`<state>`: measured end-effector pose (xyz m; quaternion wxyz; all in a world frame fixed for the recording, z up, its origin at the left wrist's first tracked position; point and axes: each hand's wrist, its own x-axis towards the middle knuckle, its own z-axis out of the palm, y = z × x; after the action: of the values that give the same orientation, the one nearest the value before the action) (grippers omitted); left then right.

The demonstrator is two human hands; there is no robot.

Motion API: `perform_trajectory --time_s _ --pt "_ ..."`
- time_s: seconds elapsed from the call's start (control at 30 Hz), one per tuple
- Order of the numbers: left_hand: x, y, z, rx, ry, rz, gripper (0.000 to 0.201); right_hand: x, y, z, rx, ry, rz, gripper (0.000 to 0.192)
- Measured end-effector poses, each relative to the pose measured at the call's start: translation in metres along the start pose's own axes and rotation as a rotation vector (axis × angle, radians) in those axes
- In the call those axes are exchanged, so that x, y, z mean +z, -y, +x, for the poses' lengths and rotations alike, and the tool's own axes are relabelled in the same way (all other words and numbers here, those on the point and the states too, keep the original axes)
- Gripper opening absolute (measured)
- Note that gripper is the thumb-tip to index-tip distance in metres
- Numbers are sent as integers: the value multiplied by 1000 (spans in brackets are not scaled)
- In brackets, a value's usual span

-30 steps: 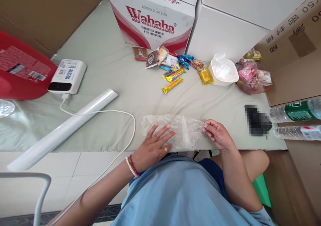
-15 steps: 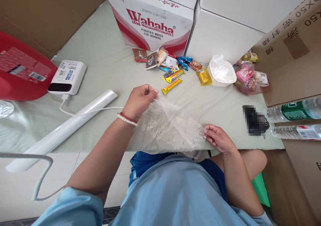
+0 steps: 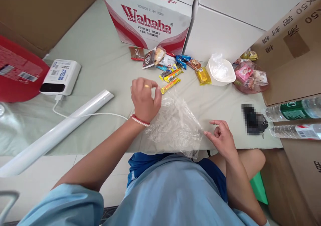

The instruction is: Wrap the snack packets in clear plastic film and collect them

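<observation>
Your left hand [image 3: 144,99] is pinched shut on the far edge of the plastic bag [image 3: 175,125], lifting it off the table [image 3: 105,65]; your right hand [image 3: 222,139] sits loose and half-open, fingertips just touching the bag's right corner, gripping nothing. The bag lies crumpled at the table's near edge, btwn both hands. Looks like you're mid-way opening it. Next needs the right to pinch one layer and pull vs. the left. Snacks [image 3: 170,73] lie well apart.

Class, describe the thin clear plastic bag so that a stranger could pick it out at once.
Start at the red-and-white Wahaha water carton and come down the pale green table past the scattered snack packets. At the near edge, between the left hand and right hand, lies the thin clear plastic bag, alone crumpled, see-through and empty.
</observation>
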<state>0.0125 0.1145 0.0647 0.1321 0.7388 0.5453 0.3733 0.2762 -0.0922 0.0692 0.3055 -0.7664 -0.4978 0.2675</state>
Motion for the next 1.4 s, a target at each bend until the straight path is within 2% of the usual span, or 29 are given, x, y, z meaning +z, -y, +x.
perform_trajectory --time_s 0.1,0.17,0.23,0.3,0.33,0.4,0.53,0.6,0.67,0.73,0.83,0.87,0.93,1.07,1.13,1.23,1.4 --pt "3 9 -31 120 226 55 27 9 9 3 -296 9 -152 52" --pt "11 17 -46 183 358 121 33 25 15 10 -423 47 -250 57" --pt "17 23 -56 212 441 189 42 43 20 22 -470 52 -321 43" --pt "19 25 -62 185 482 245 51 55 22 41 -450 28 -312 25" --pt "17 25 -64 158 497 266 53 58 21 52 -410 1 -271 24" --pt "11 24 -66 104 524 287 56 55 16 79 -264 -76 -128 24" --pt "-2 19 -64 15 523 271 56 33 0 123 91 -292 130 28" --pt "-5 14 -60 -11 458 263 53 23 0 127 90 -451 115 36" --pt "-3 8 -56 0 386 239 48 19 9 115 -39 -568 26 35" --pt "2 0 -54 53 356 185 44 24 22 94 -227 -515 -83 27" --pt "13 -5 -57 146 374 136 47 42 31 71 -472 -185 -258 34" --pt "15 -3 -60 157 385 149 48 48 27 69 -514 -91 -317 39" --pt "18 4 -66 136 406 203 52 56 9 70 -504 0 -411 49" --pt "10 26 -81 83 415 267 57 48 -33 84 -376 -43 -482 55" --pt "4 32 -88 86 392 270 58 38 -38 93 -372 -88 -479 54" --pt "-3 35 -98 99 364 256 59 28 -18 118 -361 -142 -485 53" --pt "-5 34 -102 117 349 248 61 36 32 199 -212 -164 -648 62"
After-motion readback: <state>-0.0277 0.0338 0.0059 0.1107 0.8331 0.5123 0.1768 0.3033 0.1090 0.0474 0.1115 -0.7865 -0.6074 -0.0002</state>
